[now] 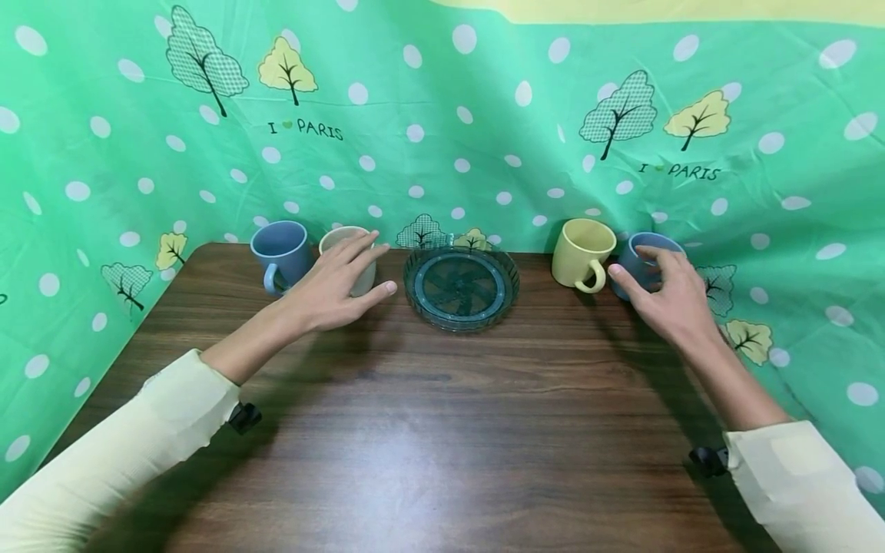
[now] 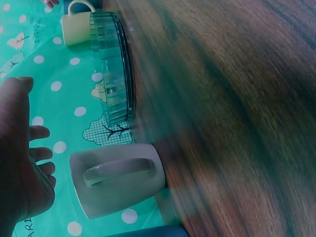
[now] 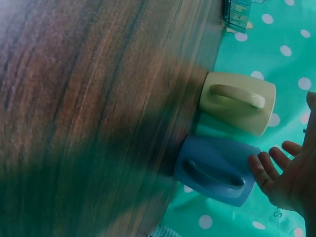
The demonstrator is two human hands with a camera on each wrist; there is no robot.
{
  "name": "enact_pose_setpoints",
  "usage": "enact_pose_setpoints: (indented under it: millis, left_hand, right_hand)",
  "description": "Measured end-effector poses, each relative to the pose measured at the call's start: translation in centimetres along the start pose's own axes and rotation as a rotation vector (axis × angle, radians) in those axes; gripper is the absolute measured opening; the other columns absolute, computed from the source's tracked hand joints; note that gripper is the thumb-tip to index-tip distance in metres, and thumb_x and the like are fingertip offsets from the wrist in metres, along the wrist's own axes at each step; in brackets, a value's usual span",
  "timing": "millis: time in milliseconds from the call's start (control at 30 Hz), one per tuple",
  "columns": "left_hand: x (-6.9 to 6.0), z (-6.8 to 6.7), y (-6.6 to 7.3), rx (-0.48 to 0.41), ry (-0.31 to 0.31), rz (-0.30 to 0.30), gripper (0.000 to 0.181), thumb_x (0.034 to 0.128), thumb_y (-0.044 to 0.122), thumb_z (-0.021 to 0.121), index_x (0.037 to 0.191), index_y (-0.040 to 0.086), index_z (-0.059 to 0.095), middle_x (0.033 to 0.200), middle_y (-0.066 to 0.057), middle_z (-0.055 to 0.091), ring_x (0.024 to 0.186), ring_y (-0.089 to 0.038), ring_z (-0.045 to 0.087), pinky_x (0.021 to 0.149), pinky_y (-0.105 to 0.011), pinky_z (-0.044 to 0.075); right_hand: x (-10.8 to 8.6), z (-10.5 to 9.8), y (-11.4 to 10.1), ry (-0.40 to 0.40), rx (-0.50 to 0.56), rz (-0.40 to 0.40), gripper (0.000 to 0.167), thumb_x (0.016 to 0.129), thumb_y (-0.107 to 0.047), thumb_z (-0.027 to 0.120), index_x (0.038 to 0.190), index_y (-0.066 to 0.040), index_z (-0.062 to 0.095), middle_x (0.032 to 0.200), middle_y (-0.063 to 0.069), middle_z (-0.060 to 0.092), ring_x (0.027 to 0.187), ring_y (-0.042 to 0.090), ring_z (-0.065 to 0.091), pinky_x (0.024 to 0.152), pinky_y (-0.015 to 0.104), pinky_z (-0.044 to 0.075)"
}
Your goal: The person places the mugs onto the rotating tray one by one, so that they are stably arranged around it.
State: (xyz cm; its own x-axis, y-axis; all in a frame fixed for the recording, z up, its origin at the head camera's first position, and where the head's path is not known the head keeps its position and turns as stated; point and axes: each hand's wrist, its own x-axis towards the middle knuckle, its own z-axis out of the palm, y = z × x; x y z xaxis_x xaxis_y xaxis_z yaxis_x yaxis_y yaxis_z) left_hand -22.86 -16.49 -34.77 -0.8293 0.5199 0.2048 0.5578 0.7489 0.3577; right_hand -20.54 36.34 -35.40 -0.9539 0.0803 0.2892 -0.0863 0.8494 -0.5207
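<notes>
My left hand (image 1: 339,288) hovers above an off-white mug (image 1: 365,284), fingers spread and holding nothing. In the left wrist view, this mug (image 2: 121,182) stands apart from the hand (image 2: 22,163), its handle facing the camera. At the right, my right hand (image 1: 671,299) is at the rim of a blue mug (image 1: 625,280) with its fingers loosely bent. The right wrist view has the fingertips close to the rim of that blue mug (image 3: 217,165); whether they touch, I cannot tell. The hand partly hides this mug in the head view.
Between the hands lies a round, teal see-through dish (image 1: 459,288) with a ribbed wall. A yellow mug (image 1: 581,246) stands left of the right blue mug. Another blue mug (image 1: 283,250) stands at the far left. Behind the wooden table (image 1: 442,430) hangs a green dotted cloth (image 1: 442,100).
</notes>
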Motion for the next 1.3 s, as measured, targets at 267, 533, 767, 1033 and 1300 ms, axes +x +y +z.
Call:
enact_pose_setpoints:
  millis: [267,533,767,1033,1300]
  left_hand:
    - [0.1,0.4,0.1,-0.022,-0.025,0.008,0.075,0.1147,0.05,0.06,0.175,0.01,0.041,0.188,-0.017,0.027,0.176,-0.039,0.024,0.144,-0.065,0.019]
    - [0.0,0.8,0.3,-0.029,-0.064,0.008,0.074,0.1174,0.051,0.054,0.178,0.012,0.036,0.189,-0.014,0.023,0.178,-0.036,0.019,0.145,-0.061,0.018]
    - [-0.1,1.4,0.3,-0.033,-0.08,0.043,0.068,0.1202,0.045,0.049,0.177,0.009,0.036,0.19,-0.013,0.023,0.178,-0.037,0.017,0.146,-0.059,0.015]
    - [0.0,2.2,0.4,-0.035,-0.078,0.064,0.065,0.1214,0.04,0.044,0.176,0.007,0.037,0.189,-0.014,0.025,0.178,-0.037,0.016,0.147,-0.056,0.01]
    - [0.2,2.7,0.5,-0.027,-0.074,0.085,0.064,0.1215,0.04,0.046,0.175,0.006,0.039,0.188,-0.016,0.027,0.178,-0.037,0.018,0.147,-0.056,0.013]
  right_hand:
    - [-0.1,0.6,0.1,-0.024,0.033,0.016,0.076,0.114,-0.056,0.061,0.164,0.0,0.053,0.155,0.034,0.061,0.135,0.053,0.063,0.109,0.071,0.052]
    - [-0.2,1.0,0.3,-0.074,0.078,0.083,0.077,0.116,-0.062,0.052,0.164,-0.002,0.053,0.156,0.031,0.062,0.144,0.052,0.058,0.115,0.072,0.045]
    - [0.0,1.1,0.6,-0.148,0.127,0.145,0.082,0.116,-0.067,0.046,0.167,-0.004,0.05,0.156,0.03,0.061,0.111,0.023,0.074,0.098,0.039,0.056]
    - [0.3,2.1,0.6,-0.174,0.322,0.158,0.078,0.119,-0.056,0.045,0.167,0.006,0.047,0.156,0.035,0.059,0.094,-0.018,0.06,0.081,0.007,0.059]
    - [0.5,2.8,0.6,-0.201,0.415,0.193,0.078,0.12,-0.055,0.042,0.166,0.007,0.046,0.153,0.023,0.058,0.103,-0.01,0.061,0.083,0.012,0.063]
